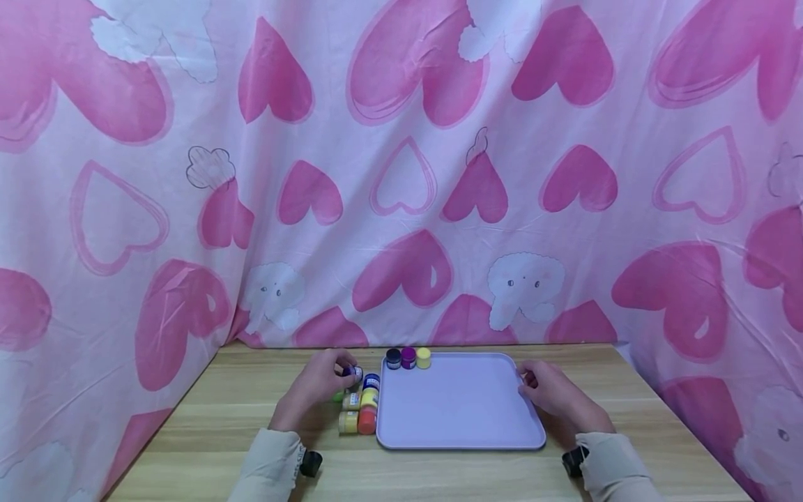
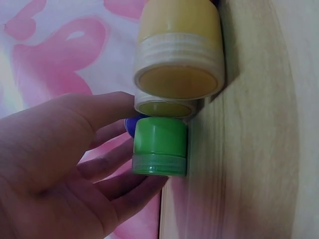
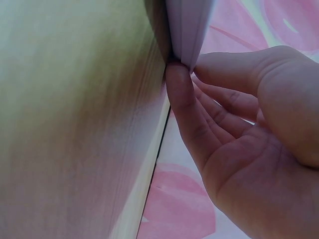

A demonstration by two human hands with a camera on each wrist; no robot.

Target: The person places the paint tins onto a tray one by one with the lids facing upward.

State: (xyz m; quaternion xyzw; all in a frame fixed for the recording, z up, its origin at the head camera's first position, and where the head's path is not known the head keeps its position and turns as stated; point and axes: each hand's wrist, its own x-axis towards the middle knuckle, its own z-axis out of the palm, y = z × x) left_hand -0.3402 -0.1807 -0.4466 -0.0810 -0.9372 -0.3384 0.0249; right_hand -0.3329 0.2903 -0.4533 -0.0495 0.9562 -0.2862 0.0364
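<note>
My left hand (image 1: 316, 380) pinches a small dark-blue paint jar (image 1: 355, 374) at the back of a cluster of jars left of the tray. In the left wrist view only a blue sliver (image 2: 131, 125) of that jar shows, behind a green paint jar (image 2: 160, 137). A dark-blue-lidded jar (image 1: 371, 381), a yellow jar (image 1: 369, 398) and a red jar (image 1: 366, 421) lie along the tray's left edge. My right hand (image 1: 552, 390) pinches the right rim of a pale lilac tray (image 1: 461, 411), with thumb and finger on the rim (image 3: 187, 42) in the right wrist view.
Black (image 1: 393, 359), purple (image 1: 408, 358) and pale yellow (image 1: 423, 358) paint jars stand in a row at the tray's back-left corner. More yellowish jars (image 1: 348, 422) sit on the wooden table (image 1: 439, 474). A pink heart-patterned curtain (image 1: 401, 181) hangs behind.
</note>
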